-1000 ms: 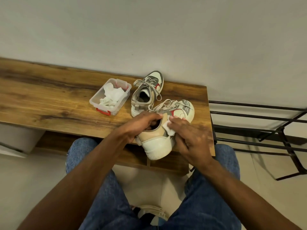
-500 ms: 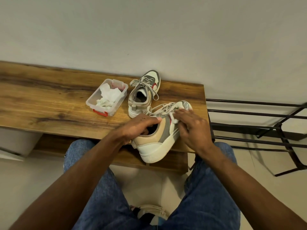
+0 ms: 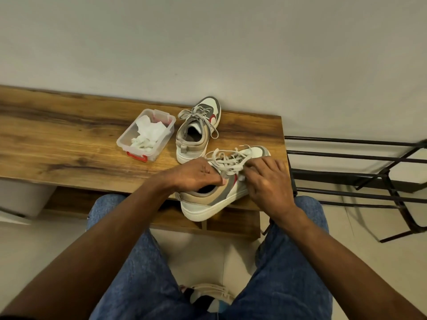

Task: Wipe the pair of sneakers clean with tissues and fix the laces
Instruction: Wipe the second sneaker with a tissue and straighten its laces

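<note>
A white, tan and grey sneaker (image 3: 208,202) with loose laces lies tilted on its side at the bench's near right corner. My left hand (image 3: 196,174) grips its collar, fingers curled into the opening. My right hand (image 3: 265,181) presses a small white tissue (image 3: 242,177) against the sneaker's side by the red mark; most of the tissue is hidden under the fingers. The second sneaker (image 3: 196,132) stands upright behind, laces tied, toe toward the wall.
A clear plastic box (image 3: 129,144) with a red latch holds crumpled white tissues, left of the sneakers on the wooden bench (image 3: 57,139). A black metal rack (image 3: 358,172) stands right of the bench. My knees in blue jeans are below the bench edge.
The held sneaker has tipped further onto its side. My right hand with the tissue slid from the heel area forward along the side toward the laces.
</note>
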